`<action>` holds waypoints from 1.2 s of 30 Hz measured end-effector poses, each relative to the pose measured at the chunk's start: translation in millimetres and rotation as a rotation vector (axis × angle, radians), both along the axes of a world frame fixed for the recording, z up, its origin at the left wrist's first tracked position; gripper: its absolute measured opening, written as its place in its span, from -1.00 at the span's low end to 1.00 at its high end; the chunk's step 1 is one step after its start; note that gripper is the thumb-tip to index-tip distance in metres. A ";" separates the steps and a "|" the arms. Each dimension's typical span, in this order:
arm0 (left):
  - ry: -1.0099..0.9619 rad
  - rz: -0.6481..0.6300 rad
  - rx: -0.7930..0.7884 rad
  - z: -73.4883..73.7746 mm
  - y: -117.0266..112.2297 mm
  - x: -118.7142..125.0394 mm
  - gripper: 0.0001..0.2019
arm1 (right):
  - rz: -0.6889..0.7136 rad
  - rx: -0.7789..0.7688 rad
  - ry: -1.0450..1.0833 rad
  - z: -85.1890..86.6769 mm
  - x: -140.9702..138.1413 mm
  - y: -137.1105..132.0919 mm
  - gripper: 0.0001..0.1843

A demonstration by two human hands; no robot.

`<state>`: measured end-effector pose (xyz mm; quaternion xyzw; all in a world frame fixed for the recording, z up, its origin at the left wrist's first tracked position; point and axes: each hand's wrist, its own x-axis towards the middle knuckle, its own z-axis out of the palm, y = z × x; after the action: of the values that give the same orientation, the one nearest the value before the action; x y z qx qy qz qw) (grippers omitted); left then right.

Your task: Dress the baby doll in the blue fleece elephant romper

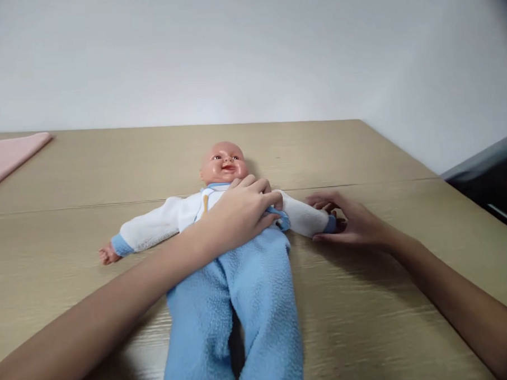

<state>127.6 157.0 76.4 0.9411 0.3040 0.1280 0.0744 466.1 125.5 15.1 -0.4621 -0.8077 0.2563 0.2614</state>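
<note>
A baby doll (pixel 222 163) lies on its back on the wooden table (pixel 367 297), head away from me. It wears a white fleece top (pixel 162 219) with blue cuffs and light blue fleece trousers (pixel 250 302). My left hand (pixel 241 210) rests on the doll's chest with fingers curled, pinching the blue strap at its shoulder. My right hand (pixel 347 222) is closed around the doll's hand and blue cuff at the end of the outstretched sleeve on the right. The doll's other arm lies stretched out to the left, bare hand showing.
A pink cloth (pixel 8 156) lies at the table's far left corner. A dark object (pixel 492 179) stands past the table's right edge. A plain white wall rises behind the table.
</note>
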 end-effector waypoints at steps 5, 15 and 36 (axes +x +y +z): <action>-0.030 -0.132 0.040 -4.4 -0.6 -2.4 -0.69 | -0.073 -0.128 0.150 8.8 4.1 5.0 -0.33; -0.237 -0.395 0.500 -10.1 -1.3 -8.7 -0.70 | -0.093 0.363 0.351 39.6 -61.8 9.0 -0.42; -0.549 -0.039 -0.365 -8.1 10.9 1.4 -0.78 | -0.043 -0.645 1.059 6.8 -116.3 -36.1 -0.70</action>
<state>129.0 167.9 68.2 0.8482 0.2723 0.3190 0.3234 349.8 89.5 21.9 -0.3441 -0.4407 0.6767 0.4790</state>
